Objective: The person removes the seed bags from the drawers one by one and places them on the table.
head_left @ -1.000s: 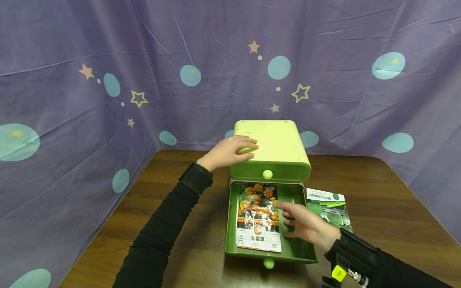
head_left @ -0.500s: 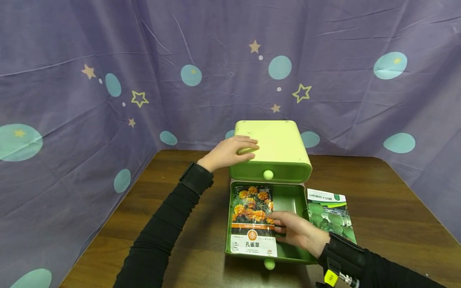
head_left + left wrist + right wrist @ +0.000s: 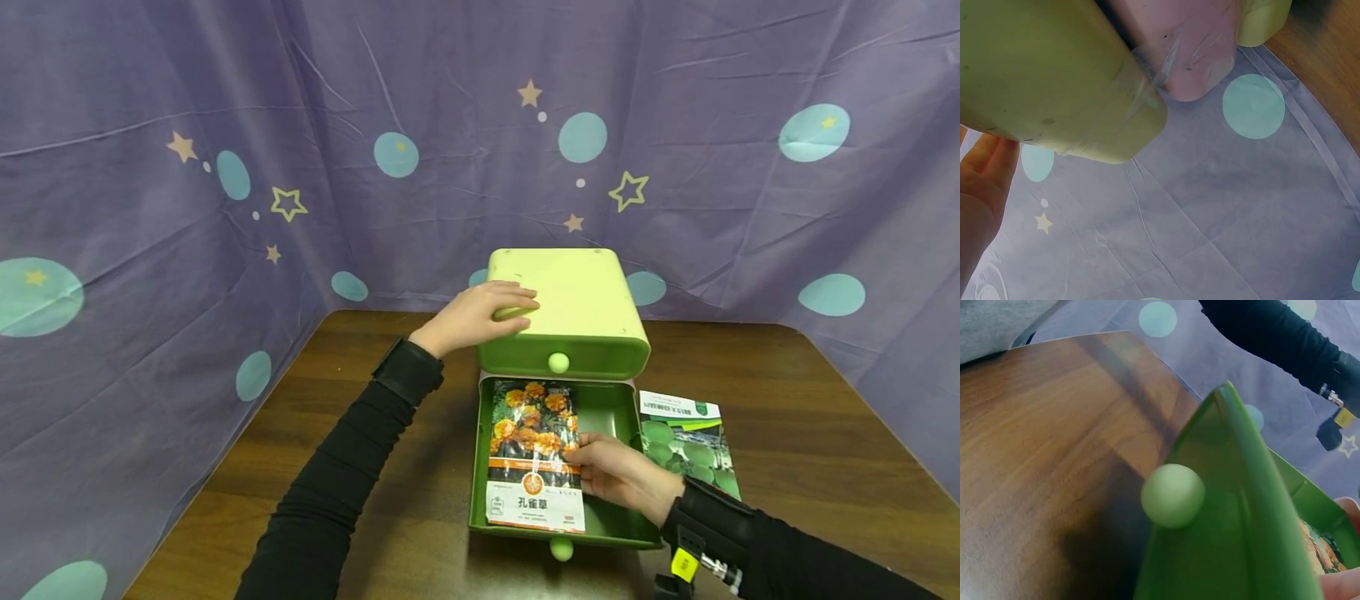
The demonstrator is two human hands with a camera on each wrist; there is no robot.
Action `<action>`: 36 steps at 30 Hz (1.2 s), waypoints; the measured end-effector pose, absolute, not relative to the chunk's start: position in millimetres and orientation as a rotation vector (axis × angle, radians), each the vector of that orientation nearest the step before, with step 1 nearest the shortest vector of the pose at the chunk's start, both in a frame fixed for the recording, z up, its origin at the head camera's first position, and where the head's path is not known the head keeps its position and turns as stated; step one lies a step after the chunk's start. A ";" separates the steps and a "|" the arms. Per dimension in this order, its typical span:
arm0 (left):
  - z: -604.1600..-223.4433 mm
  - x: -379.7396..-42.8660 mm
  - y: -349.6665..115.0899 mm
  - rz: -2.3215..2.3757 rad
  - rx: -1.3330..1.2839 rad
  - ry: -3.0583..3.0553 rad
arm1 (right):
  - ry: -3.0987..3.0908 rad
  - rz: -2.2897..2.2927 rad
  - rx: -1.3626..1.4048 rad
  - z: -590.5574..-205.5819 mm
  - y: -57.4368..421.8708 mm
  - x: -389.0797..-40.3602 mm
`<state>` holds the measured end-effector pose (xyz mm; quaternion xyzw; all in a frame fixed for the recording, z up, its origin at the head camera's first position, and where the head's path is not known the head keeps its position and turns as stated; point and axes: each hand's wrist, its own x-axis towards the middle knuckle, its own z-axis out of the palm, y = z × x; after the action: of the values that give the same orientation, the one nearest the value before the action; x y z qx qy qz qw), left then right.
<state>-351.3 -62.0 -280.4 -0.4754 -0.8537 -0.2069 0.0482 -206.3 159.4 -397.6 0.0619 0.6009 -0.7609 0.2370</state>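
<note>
An orange-flowered seed packet (image 3: 534,458) lies in the pulled-out green lower drawer (image 3: 609,521). My right hand (image 3: 622,477) pinches its right edge, thumb on top and the other fingers partly hidden at the side. In the right wrist view, the drawer's round knob (image 3: 1173,495) and front wall stand large, with a strip of the seed packet (image 3: 1322,547) behind. My left hand (image 3: 480,317) rests on the upper left edge of the small drawer cabinet (image 3: 573,292), fingers fairly straight. The left wrist view shows only part of that hand (image 3: 985,181) against the cabinet's side.
A second seed packet (image 3: 688,442), green, lies on the wooden table (image 3: 360,467) right of the drawer, partly behind my right wrist. The upper drawer (image 3: 592,358) is closed. A purple curtain (image 3: 465,75) with stars and blue ovals hangs behind.
My right hand has moved left to the packet's edge and now pinches it. The packet shifted left, then slightly back right. My left hand has stayed in place.
</note>
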 end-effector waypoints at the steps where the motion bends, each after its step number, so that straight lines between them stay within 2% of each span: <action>1: -280.3 -350.9 -62.5 -0.632 -1.449 -2.603 | 1.635 -2.100 0.183 -396.5 161.0 -206.5; 11: -281.5 -349.4 -64.4 -0.646 -1.436 -2.601 | 1.437 -2.189 0.243 -382.1 172.3 -203.0; 24: -282.0 -349.7 -66.8 -0.663 -1.442 -2.587 | 1.316 -2.105 0.123 -366.0 190.8 -166.1; 36: -283.6 -351.1 -68.9 -0.675 -1.432 -2.585 | 1.799 -1.910 -0.107 -343.8 237.1 -142.3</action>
<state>-351.1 -68.9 -283.6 -0.4717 -0.8515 -0.2222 0.0554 -142.3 237.1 -343.8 -0.0395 0.6624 -0.7034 0.2547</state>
